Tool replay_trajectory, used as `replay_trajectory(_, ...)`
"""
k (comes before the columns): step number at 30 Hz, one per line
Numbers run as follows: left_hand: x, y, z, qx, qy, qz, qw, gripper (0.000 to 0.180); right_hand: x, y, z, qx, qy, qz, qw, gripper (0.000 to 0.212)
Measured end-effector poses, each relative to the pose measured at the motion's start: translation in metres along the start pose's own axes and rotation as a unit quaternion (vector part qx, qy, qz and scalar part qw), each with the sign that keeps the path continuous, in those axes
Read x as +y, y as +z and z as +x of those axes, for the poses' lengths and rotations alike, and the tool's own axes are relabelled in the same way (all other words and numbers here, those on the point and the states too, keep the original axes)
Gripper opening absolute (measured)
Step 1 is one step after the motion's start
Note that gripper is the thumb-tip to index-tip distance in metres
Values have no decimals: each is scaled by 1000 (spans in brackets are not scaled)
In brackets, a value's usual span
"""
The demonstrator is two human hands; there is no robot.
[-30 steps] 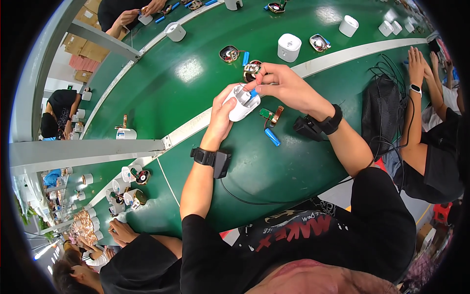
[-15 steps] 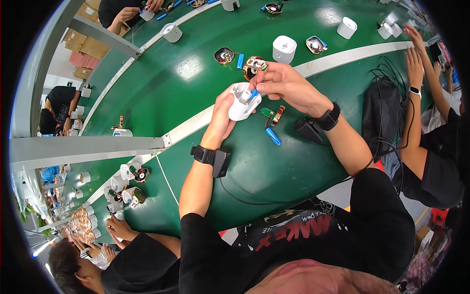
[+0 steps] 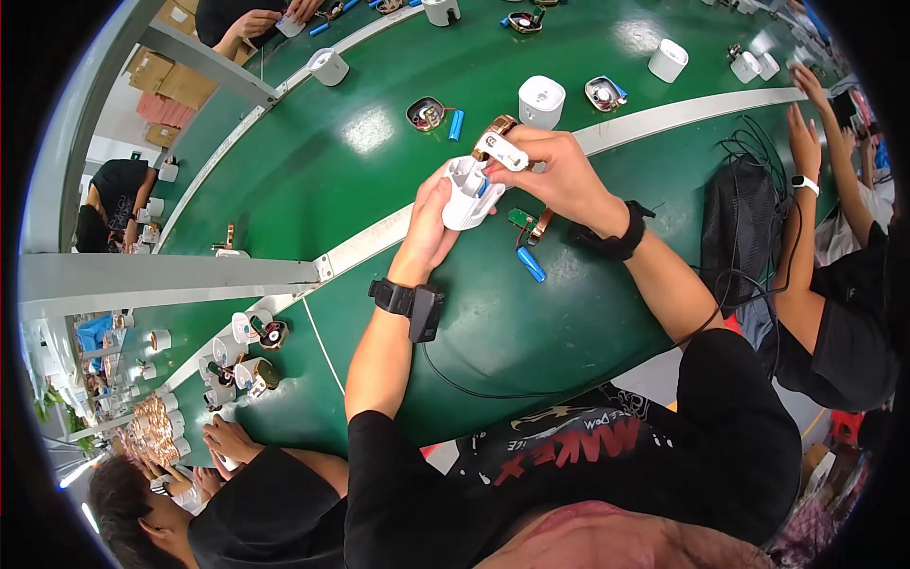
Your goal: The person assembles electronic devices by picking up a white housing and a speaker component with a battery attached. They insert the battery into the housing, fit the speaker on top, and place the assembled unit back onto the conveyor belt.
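My left hand (image 3: 428, 226) is wrapped round a white plastic housing (image 3: 466, 211), its open end facing up and away from me. Inside the housing's opening, a bit of a blue battery cell (image 3: 484, 186) shows. My right hand (image 3: 567, 178) is closed, its fingers pinching a copper-coloured electronic assembly (image 3: 500, 147) with a white face, just above the housing's rim; the fingertips are partly hidden. On the green table below my hands lie a green circuit board (image 3: 519, 218), a copper-coloured piece (image 3: 540, 228) and a second blue battery cell (image 3: 532, 265).
Beyond the white rail (image 3: 664, 116) stand a white housing (image 3: 541, 102) and two open round units (image 3: 426, 114) (image 3: 605, 94). A black bag (image 3: 744, 218) and cables lie at right. A metal post (image 3: 180, 284) juts in from the left. Other people work on both sides.
The blue battery cell has gone deeper into the housing. My right hand has shifted from the cell to the copper-coloured assembly, which is turned so its white face shows.
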State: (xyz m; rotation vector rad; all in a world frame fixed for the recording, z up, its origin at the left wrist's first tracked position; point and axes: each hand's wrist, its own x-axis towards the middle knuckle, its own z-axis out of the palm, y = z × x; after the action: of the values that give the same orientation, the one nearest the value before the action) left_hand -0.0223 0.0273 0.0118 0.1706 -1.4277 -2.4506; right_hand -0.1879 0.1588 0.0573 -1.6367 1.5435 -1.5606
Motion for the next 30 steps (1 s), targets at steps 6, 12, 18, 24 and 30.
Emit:
replay_trajectory(6,8,-6,1,31,34,5,999,67,-16,10,-4,-1,-32,-157,987,28)
replay_trajectory(12,21,-9,1,34,36,-63,997,68,-16,12,3,-20,-43,-127,991,33)
replay_trajectory(18,63,-67,-14,139,121,71,980,67,-12,-5,24,-82,156,48,983,28)
replay_trajectory(24,70,-121,-36,411,153,366,821,67,35,34,99,-124,316,-101,935,39)
replay_trajectory(30,75,-106,-38,521,98,505,681,74,67,59,125,-125,194,-419,878,47)
